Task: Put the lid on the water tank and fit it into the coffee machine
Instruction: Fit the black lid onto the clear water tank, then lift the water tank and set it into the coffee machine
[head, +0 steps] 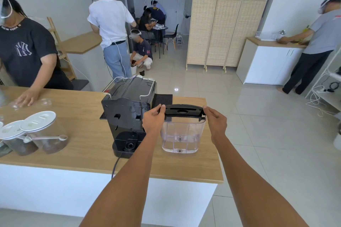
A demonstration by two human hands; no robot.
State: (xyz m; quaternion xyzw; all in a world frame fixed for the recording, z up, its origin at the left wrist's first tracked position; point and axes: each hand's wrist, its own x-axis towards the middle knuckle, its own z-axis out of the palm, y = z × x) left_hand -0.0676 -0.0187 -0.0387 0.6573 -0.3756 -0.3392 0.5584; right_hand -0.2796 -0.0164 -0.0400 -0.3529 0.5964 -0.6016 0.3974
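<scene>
A clear plastic water tank (182, 135) stands upright on the wooden counter (88, 155), just right of the black coffee machine (129, 110). A black lid (184, 111) lies across the tank's top rim. My left hand (154, 119) pinches the lid's left end and my right hand (215, 119) pinches its right end. The machine's back faces me, with its open tank bay and base socket (130, 146) in view. The tank looks empty.
Two lidded jars of ground coffee (36, 134) with a scoop stand at the counter's left. A person in a black shirt leans on the far left of the counter. A power cord (115, 167) hangs off the near edge. The counter's right edge lies close beside the tank.
</scene>
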